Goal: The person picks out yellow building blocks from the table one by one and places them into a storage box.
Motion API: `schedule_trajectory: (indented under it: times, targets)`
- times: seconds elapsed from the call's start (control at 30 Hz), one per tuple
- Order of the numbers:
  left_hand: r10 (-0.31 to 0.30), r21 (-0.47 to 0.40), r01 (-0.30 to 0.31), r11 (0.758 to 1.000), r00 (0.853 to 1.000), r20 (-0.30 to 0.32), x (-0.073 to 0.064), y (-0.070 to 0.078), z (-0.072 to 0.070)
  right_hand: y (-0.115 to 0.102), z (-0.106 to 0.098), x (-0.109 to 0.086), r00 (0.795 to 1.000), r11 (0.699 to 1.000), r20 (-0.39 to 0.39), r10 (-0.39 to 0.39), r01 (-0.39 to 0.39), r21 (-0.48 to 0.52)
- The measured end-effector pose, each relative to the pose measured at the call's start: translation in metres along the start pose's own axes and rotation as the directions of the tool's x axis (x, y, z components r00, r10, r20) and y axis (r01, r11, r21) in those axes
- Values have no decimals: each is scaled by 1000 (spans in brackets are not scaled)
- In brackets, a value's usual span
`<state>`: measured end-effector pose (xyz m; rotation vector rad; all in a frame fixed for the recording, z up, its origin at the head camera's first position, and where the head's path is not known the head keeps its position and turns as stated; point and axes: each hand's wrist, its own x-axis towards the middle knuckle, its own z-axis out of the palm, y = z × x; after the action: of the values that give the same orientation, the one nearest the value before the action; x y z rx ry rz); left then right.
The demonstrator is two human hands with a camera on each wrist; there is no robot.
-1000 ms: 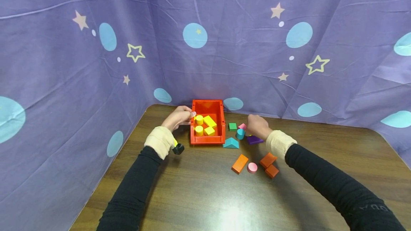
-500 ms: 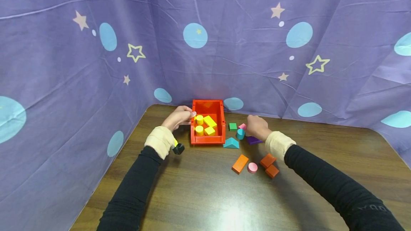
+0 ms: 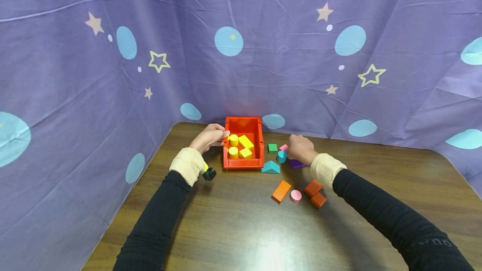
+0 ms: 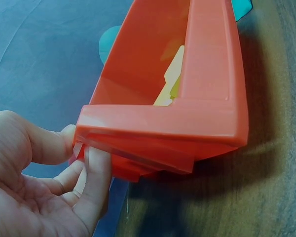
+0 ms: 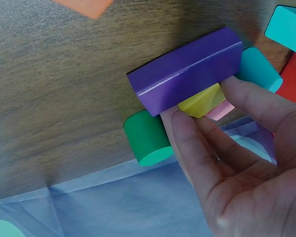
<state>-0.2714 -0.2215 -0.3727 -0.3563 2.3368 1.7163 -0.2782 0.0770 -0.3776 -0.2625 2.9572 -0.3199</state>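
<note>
My left hand [image 3: 209, 138] grips the left side rim of a red plastic bin [image 3: 243, 164], thumb above and fingers below its edge. Inside the bin lie several yellow blocks [image 3: 246, 142], among them cylinders. To the right of the bin, my right hand [image 3: 301, 149] is low at the table. In the right wrist view its thumb and fingers pinch a small yellow block [image 5: 203, 101]. Right against that block lies a purple block [image 5: 187, 69]. A green cylinder [image 5: 147, 140], a teal cylinder [image 5: 259, 70] and a partly hidden pink block [image 5: 220, 110] surround the fingers.
Near the bin's right side are a green block [image 3: 273, 148] and a teal triangular block [image 3: 271, 167]. Closer to me on the table lie an orange block [image 3: 281, 191], a pink disc [image 3: 295, 196] and two darker orange blocks [image 3: 314, 187]. A purple curtain [image 3: 241, 74] hangs behind the table.
</note>
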Motion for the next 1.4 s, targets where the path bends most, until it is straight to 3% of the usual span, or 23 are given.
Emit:
schedule_trajectory:
  times: [0.47,1.4]
  targets:
    - [15,-3,-15,1000,1000,11,2,-3,0,1,-1,0,1000,999,8,-17,17,-34]
    - [18,-10,-18,1000,1000,9,0,-3,0,1,3,-2,1000,1000,1,-17,17,-2]
